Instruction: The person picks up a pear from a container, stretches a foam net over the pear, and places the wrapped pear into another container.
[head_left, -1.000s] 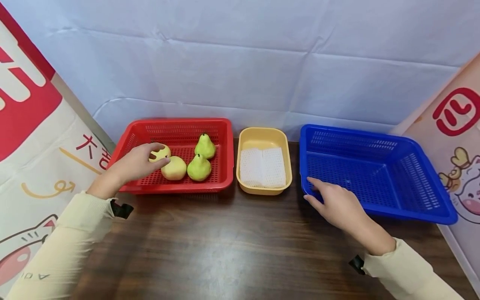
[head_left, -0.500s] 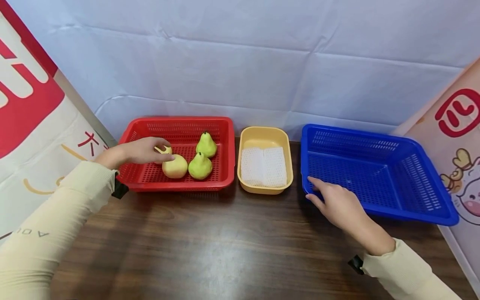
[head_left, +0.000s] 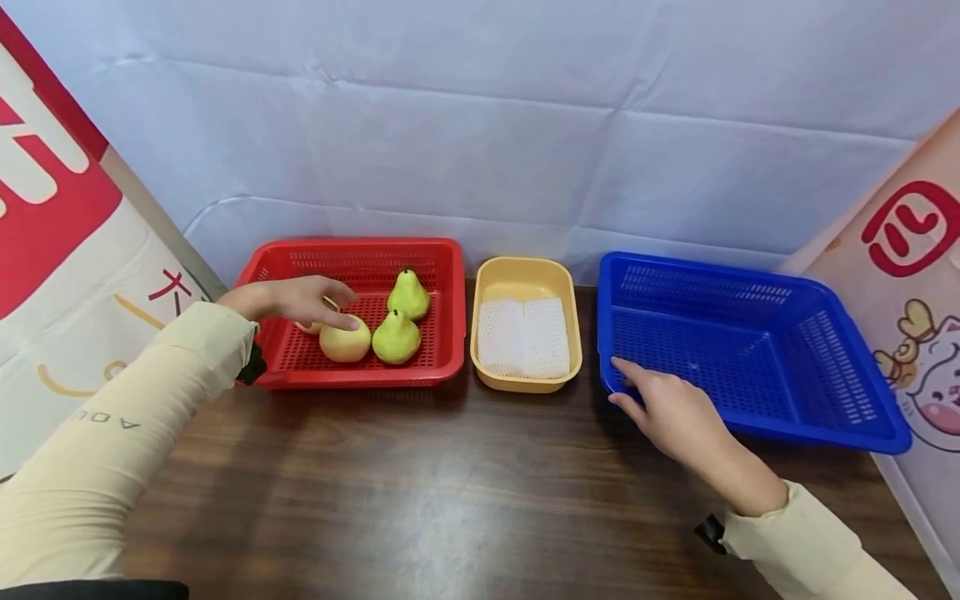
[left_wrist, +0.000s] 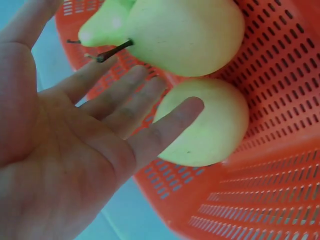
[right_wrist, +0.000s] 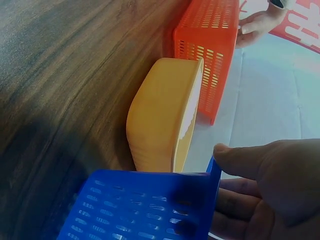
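My left hand (head_left: 306, 298) hovers over the left part of the red basket (head_left: 457, 312), fingers loosely spread and holding nothing. Below it are two round pale-yellow pears: the front one (head_left: 345, 343) shows well, while the one behind (head_left: 309, 327) is mostly covered by the hand. In the left wrist view the fingers overlap a round pear (left_wrist: 220, 125), with a stemmed one (left_wrist: 190, 35) beside it. Two green pears (head_left: 408, 296) stand upright to the right. My right hand (head_left: 671, 408) grips the near left rim of the blue basket (head_left: 757, 350), thumb outside.
Between the baskets stands a yellow tub (head_left: 525, 385) with white foam fruit nets (head_left: 523, 337) inside. The dark wooden table (head_left: 450, 483) extends in front. A pale cloth (head_left: 480, 125) hangs behind, with printed panels at both sides.
My left hand has shifted slightly right over the round pears, its forearm swinging up and its fingers spreading. The right hand stays at the blue basket's rim.
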